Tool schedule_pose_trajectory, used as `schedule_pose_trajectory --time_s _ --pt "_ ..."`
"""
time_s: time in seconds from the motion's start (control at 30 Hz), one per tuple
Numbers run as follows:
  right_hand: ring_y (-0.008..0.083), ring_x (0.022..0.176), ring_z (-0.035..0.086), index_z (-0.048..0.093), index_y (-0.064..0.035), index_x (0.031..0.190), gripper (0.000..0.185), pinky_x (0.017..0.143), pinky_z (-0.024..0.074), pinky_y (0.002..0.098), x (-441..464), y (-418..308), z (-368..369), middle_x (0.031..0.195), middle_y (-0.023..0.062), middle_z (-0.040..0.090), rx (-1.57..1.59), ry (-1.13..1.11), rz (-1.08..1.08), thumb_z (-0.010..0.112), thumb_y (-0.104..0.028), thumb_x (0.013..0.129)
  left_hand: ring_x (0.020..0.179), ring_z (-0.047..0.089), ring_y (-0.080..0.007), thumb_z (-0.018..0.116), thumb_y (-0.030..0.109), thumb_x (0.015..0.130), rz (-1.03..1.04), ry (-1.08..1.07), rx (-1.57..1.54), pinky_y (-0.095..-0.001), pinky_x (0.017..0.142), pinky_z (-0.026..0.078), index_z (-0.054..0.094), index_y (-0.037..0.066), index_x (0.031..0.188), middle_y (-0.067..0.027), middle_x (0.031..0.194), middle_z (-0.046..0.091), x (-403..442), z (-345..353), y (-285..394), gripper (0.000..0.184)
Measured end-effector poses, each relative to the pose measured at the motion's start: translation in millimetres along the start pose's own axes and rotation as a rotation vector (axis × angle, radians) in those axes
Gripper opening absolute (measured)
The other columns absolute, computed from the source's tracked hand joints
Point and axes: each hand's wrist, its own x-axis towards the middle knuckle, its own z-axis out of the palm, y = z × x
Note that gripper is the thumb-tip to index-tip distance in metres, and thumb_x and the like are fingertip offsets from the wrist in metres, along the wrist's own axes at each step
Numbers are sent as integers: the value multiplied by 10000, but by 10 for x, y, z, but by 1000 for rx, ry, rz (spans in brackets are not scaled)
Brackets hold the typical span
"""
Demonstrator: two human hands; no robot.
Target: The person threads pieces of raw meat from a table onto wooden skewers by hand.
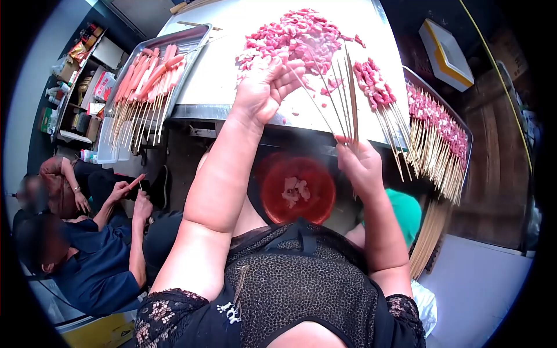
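My left hand (270,87) is turned palm up at the near edge of a pile of raw meat pieces (296,37). Its fingers are curled, thumb near the forefinger, and whatever lies between the tips is hidden. One thin stick slants up to these fingers. Lower right, my right hand (362,162) is closed around the lower ends of several thin skewers (350,93), which fan upward over the table. Just beyond them, a bunch of meat skewers (374,84) lies on the white tabletop (223,75), sticks pointing toward me.
A tray of loaded meat skewers (438,122) stands right, a metal tray (194,43) with skewered pink sausages (151,72) left. Below the table edge is a red basin (270,194) holding pale pieces. Two people sit at left; one person's hands (139,203) hold a sausage and stick.
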Motion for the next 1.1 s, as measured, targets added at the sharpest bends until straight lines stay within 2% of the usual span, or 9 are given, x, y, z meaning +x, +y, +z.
schedule_pose_trajectory --time_s 0.07,0.13,0.43,0.5,0.53,0.6,0.73,1.1 --pt "15 541 428 620 8 1039 179 489 351 171 10 52 -21 638 -46 516 -92 5 -54 574 -67 883 940 632 -309 388 138 968 -1 2 -26 -426 858 536 490 -29 1099 -241 1042 597 -3 25 -26 236" --pt "13 537 427 624 7 1033 175 485 351 171 21 73 -26 635 -47 515 -89 30 -26 572 -62 882 958 625 -306 412 153 962 18 -35 -44 -408 839 542 462 -67 1106 -238 1058 596 -24 55 -56 267" --pt "9 547 437 654 -11 1010 160 494 365 168 28 99 -105 643 -52 528 -142 86 -37 581 -59 875 970 618 -314 499 146 928 -18 -36 17 -438 874 517 522 -25 1072 -214 1028 613 -98 105 -134 224" --pt "9 556 437 656 -13 1011 159 497 365 168 21 109 -78 651 -53 530 -128 99 -81 585 -52 874 959 622 -306 502 151 927 -4 -33 -69 -433 871 518 514 -16 1084 -202 1013 618 -103 112 -185 229" --pt "9 556 437 656 -13 1011 159 497 365 168 19 124 -54 651 -53 530 -128 98 -80 585 -52 874 959 622 -306 502 151 927 -3 -32 -69 -433 871 518 514 -16 1084 -202 1013 618 -114 139 -211 229" --pt "9 554 437 655 -12 1011 159 499 367 167 27 151 -20 652 -53 530 -56 104 -74 585 -48 873 962 627 -291 416 142 960 59 69 -99 -433 893 515 522 -29 1093 -201 1028 621 -141 207 -247 242" --pt "14 550 440 656 -13 1009 159 501 372 170 46 128 -11 647 -50 530 -120 99 -79 590 -55 871 987 616 -293 406 136 962 103 77 -173 -443 911 502 525 -30 1076 -203 1033 618 -90 150 -202 234" --pt "31 553 465 657 -16 1018 174 508 392 183 50 85 -86 645 -36 542 -217 102 -106 589 -57 863 980 616 -302 412 115 956 10 17 -62 -427 898 514 508 -41 1073 -219 1057 603 -165 115 -150 218"
